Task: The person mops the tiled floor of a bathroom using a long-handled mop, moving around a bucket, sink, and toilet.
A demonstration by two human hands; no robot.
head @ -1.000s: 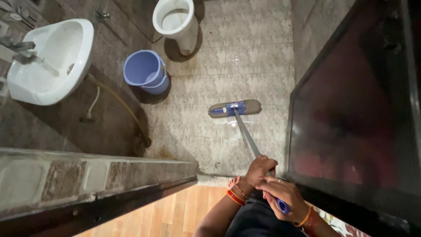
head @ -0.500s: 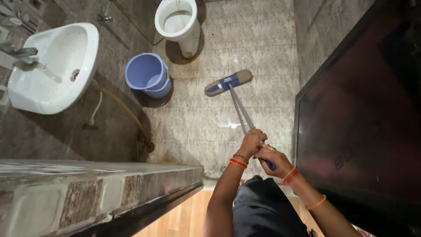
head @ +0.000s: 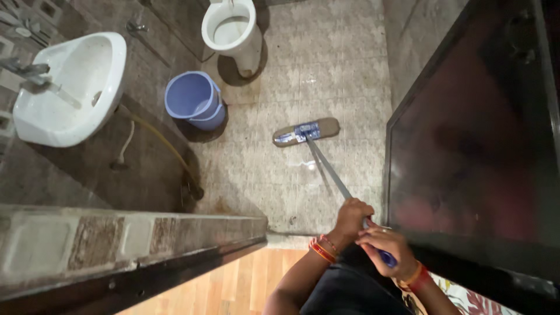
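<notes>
Floor mopping, mid-stroke, seen from above at the bathroom doorway. You hold the mop handle (head: 329, 169) with both hands. Your left hand (head: 352, 217) is closed around the grey shaft, lower down the pole. Your right hand (head: 384, 249) is closed over the blue grip at the pole's top end, just behind the left and almost touching it. Both are held close to your body above the door sill.

The mop head (head: 305, 132), a flat tan pad with a blue bracket, lies flat on the tiled floor (head: 344, 76), well ahead of your hands. It sits about midway between the blue bucket (head: 192, 99) on its left and the dark door (head: 472, 146) along the floor's right edge. The pole slants from the pad back down to your grip. A small wet sheen shows on the tiles just behind the pad.

The step in hand appears to be a wiping pass over the middle of the floor. As a judgement, the next stroke calls for keeping the pad flat and steering it with the forward hand while the rear hand drives. It also calls for keeping clear of the bucket and the base of the toilet (head: 233, 32) at the floor's far edge. The white washbasin (head: 70, 87) hangs on the left wall.
</notes>
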